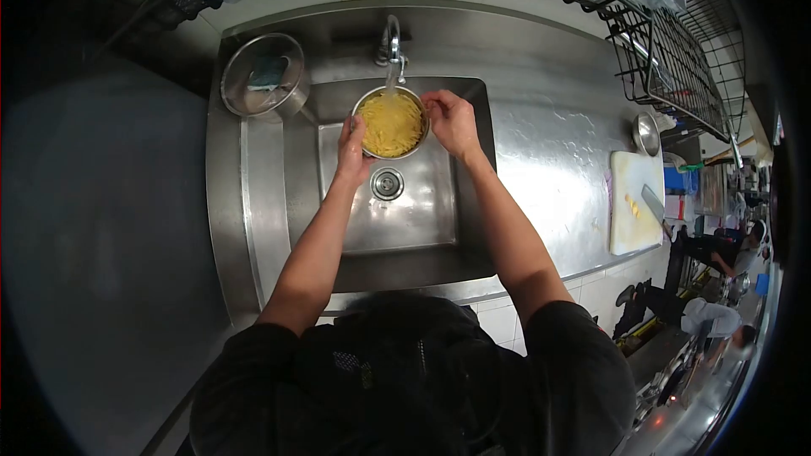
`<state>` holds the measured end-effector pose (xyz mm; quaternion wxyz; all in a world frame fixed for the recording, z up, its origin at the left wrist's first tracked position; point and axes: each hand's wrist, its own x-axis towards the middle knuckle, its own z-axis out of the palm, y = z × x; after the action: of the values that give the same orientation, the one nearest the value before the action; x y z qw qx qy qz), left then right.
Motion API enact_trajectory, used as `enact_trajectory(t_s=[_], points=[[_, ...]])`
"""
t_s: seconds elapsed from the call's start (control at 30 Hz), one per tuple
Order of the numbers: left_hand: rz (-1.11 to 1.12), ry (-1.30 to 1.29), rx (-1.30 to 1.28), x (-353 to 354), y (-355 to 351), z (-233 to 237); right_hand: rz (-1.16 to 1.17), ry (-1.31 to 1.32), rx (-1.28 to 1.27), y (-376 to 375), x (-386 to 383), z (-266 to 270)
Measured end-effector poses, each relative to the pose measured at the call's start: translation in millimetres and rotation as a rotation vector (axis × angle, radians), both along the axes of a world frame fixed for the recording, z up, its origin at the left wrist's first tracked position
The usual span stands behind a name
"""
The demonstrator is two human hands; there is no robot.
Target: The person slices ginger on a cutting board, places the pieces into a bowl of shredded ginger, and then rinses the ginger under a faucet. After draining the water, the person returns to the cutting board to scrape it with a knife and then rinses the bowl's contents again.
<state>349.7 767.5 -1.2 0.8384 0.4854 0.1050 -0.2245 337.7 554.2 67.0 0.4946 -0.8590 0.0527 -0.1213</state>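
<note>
A round metal bowl (366, 148) full of thin yellow strips (390, 124), which look like cut potato, is held over the sink (405, 224). Water runs from the faucet (392, 38) into its far side. My left hand (352, 150) grips the bowl's left side, thumb at the rim and fingers partly hidden beneath. At the right rim, my right hand (454, 124) has its fingers curled and closed against the bowl's edge. The drain (388, 184) shows just below the bowl.
A clear round container (291, 101) with a green scouring pad stands back left. On the right counter lie a white cutting board (629, 232), a knife (652, 203) and a small metal bowl (646, 133). A wire rack (676, 59) hangs above. Other people (710, 317) are at far right.
</note>
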Motion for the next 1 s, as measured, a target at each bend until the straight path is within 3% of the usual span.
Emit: enact_trajectory(t_s=[0.17,0.23,0.27,0.33,0.47,0.53,0.6,0.67,0.8,0.87,1.0], points=[[0.037,0.024,-0.062,-1.8,-3.2,1.0,-0.127,0.018,-0.055,-7.2,-4.2,-1.6],[0.053,0.033,-0.081,-1.0,-4.5,0.4,0.028,0.538,-0.095,-11.6,-4.3,-0.6],[0.053,0.015,-0.073,0.2,-4.9,0.3,0.027,0.535,-0.095,-9.3,-5.9,-4.1],[0.056,-0.005,-0.065,3.2,-4.0,1.4,0.04,0.489,0.241,0.7,-11.2,-19.6],[0.022,0.001,0.006,6.2,3.1,4.4,-0.005,0.352,0.555,10.7,-6.4,-36.9],[0.043,0.046,-0.03,8.6,11.4,-2.4,-0.027,0.325,0.646,14.6,-4.6,-49.2],[-0.054,0.051,-0.247,11.4,22.6,-4.1,-0.048,0.299,0.731,17.7,-3.0,-51.8],[-0.041,0.03,-0.154,10.4,23.2,1.6,-0.153,0.291,0.803,23.7,-3.9,-46.6],[0.012,-0.052,-0.044,6.2,16.7,3.1,-0.144,0.294,0.699,20.9,-0.3,-70.3],[0.038,-0.047,0.012,6.1,11.6,-6.7,-0.257,0.163,0.4,27.5,-1.6,-81.4],[0.118,-0.067,0.09,1.5,0.4,-8.1,-0.382,-0.038,0.251,41.6,-8.1,-68.2]])
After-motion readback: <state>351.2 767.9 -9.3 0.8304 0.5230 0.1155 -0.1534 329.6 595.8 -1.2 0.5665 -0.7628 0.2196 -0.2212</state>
